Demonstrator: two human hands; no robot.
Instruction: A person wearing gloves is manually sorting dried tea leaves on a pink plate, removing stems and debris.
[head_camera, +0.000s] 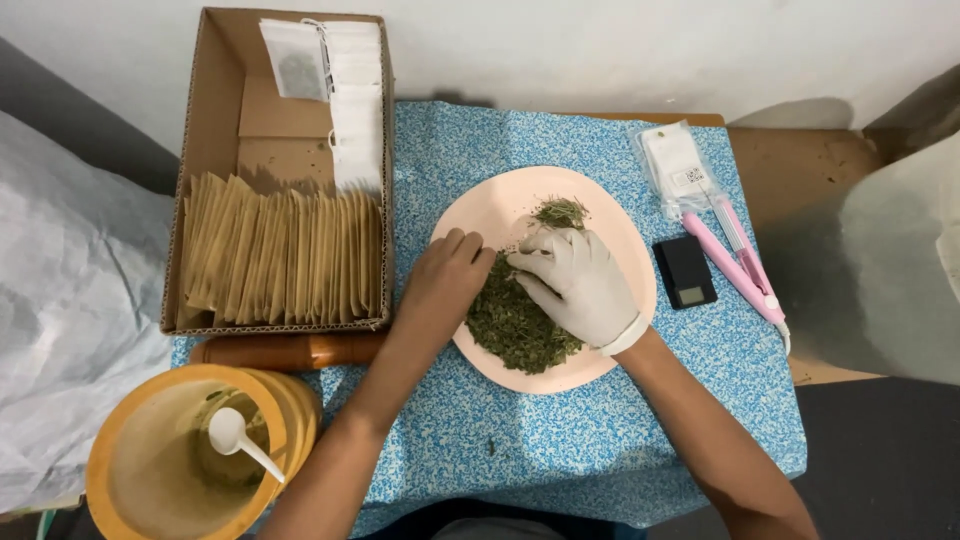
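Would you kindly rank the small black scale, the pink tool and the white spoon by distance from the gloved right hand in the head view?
From the right hand:
1. Small black scale, just right of the plate.
2. Pink tool, beyond the scale, farther right.
3. White spoon, inside the yellow bowl at bottom left.

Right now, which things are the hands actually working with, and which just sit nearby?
In use:
left hand, bare
right hand, in a white glove
dried green herb
pink plate

Lying nearby:
cardboard box of brown paper sachets
black pocket scale
pink heat sealer
yellow tub with white scoop
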